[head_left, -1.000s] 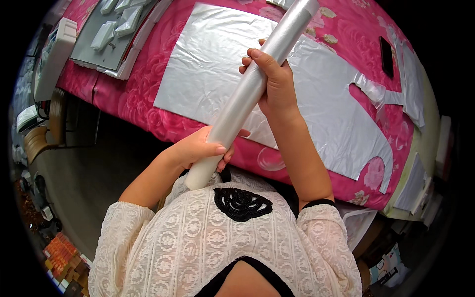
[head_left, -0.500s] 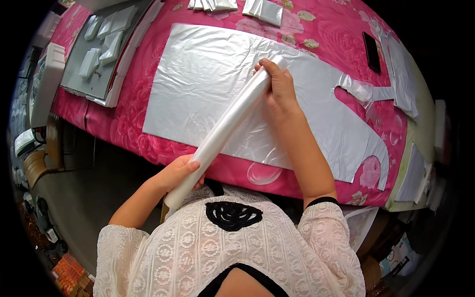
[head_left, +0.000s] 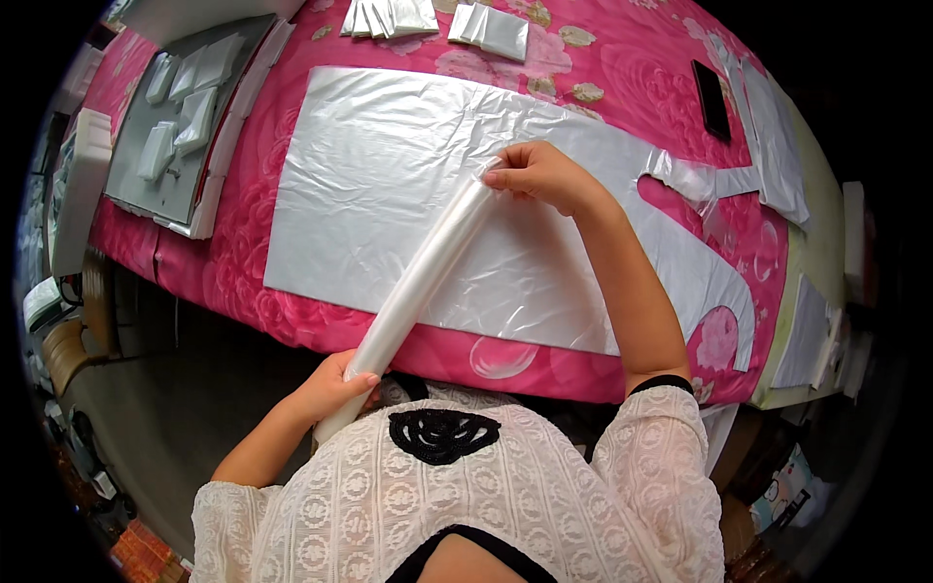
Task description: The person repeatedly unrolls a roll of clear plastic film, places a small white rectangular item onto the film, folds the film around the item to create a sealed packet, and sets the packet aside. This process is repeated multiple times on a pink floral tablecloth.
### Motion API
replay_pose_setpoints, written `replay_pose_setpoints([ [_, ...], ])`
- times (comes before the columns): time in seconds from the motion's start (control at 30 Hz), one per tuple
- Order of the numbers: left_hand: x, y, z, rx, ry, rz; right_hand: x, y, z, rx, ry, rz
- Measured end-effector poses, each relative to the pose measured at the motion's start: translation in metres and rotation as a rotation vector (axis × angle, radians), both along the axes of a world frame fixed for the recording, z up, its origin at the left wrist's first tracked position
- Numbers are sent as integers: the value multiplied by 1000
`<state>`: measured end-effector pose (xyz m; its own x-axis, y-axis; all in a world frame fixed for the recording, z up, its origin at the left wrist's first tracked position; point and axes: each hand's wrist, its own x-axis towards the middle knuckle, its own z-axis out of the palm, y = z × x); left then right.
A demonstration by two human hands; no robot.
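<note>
A long, tightly rolled white plastic bag [head_left: 413, 287] slants across in front of me, its lower end close to my body. My left hand [head_left: 347, 387] is wrapped round the roll near that lower end. At the far end, my right hand [head_left: 533, 179] pinches the tip between thumb and fingers. Beneath the roll, a large whitish plastic bag [head_left: 350, 175] with cut-out handles at its right side lies spread flat on the pink flowered tablecloth [head_left: 243, 214].
Folded white plastic packets [head_left: 491, 31] lie at the table's back edge. At the left, a grey board [head_left: 146, 107] carries several more packets. A black phone [head_left: 710, 101] and another plastic bag [head_left: 775, 146] lie at the right. A chair [head_left: 73, 345] stands at the lower left.
My right hand has shifted from gripping round the roll's upper part to pinching its tip. The roll has come slightly down and left, and the whole view has shifted a little.
</note>
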<state>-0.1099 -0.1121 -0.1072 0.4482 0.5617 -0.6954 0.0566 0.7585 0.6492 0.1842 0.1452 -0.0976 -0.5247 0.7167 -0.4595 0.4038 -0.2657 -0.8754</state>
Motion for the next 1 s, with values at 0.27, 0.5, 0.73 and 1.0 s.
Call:
replay_pose_setpoints([
  [0.27, -29, -19, -3, -81, -50, -4, 58, 35, -10, 302, -105, -275],
  [0.5, -87, -15, 12, -343, -153, -183, 157, 64, -8, 402, -211, -481],
  [0.73, -9, 102, 51, 795, 433, -698, 90, 48, -16, 383, -62, -336],
  [1.0, 67, 142, 10, 1989, 424, -531, 49, 54, -12, 371, -145, -146],
])
